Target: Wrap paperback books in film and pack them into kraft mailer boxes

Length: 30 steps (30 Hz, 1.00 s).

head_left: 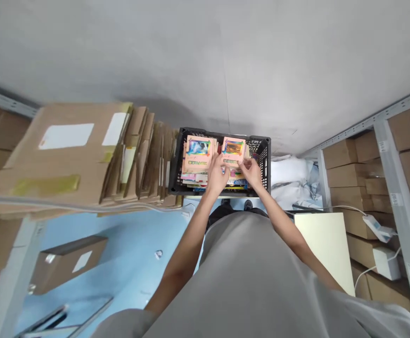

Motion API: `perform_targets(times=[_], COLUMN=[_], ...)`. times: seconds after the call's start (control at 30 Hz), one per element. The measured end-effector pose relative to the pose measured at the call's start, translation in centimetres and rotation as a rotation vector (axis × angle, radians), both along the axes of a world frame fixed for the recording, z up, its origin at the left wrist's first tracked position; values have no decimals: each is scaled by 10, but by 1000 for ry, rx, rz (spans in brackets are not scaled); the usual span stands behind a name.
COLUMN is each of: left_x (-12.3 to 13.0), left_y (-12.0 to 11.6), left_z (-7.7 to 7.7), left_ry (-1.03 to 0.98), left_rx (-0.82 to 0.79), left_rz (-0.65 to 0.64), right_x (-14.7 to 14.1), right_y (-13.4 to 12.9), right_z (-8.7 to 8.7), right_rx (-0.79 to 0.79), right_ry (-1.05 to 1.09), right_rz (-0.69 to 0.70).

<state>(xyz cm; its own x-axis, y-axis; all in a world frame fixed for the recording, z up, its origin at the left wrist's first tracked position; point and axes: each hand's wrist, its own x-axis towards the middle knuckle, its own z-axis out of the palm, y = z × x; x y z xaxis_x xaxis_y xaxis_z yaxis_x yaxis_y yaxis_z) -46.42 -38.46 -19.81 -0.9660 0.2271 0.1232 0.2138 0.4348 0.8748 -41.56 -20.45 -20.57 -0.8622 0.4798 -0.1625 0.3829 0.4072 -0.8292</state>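
Note:
A black plastic crate [173, 180] in front of me holds flat, colourful printed packs. On the left of it lies a pink pack [198, 162] with a blue picture. Both hands grip a similar pink card-like pack [232, 146] with an orange-brown picture, raised over the crate's right half. My left hand [218, 174] is closed at its lower left corner, near the other pink pack. My right hand [251, 172] pinches its lower right corner. Beneath my hands, a blue and yellow pack [238, 183] partly shows. The fingertips behind the held pack are hidden.
Flattened cardboard boxes [64, 155] stand stacked left of the crate. White bags [289, 173] lie to the right. Metal shelving [395, 197] with cartons and a power strip [377, 227] lines the right side. A carton [69, 263] rests on the blue floor.

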Motion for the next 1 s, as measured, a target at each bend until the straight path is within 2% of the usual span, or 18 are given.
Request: perform_targets(times=[0.13,0.27,0.47,0.57,0.67,0.8,0.9,1.0], left_x=[-3,13,40,38,28,26,45,79], left_y=[-3,-6,-7,-1,17,58,91,117], left_z=[-12,-10,15,35,61,90,97,93], left_ry=[-70,-29,-41,-37,20,32,-52,-176], left_rx=[-29,12,84,121,187,277,311,286], left_rz=[-92,-153,-332,-331,-402,-671,-905,-1138], right_x=[9,20,36,53,86,146,192,239], right_y=[-13,-20,-22,-15,-6,0,0,3], right_z=[-3,0,15,33,59,97,119,130], right_rx=[-19,-32,-145,-134,-108,-105,-73,-63], right_ry=[12,40,197,303,337,342,339,350], right_rz=[-97,-193,-368,-466,-467,-515,-666,-816])
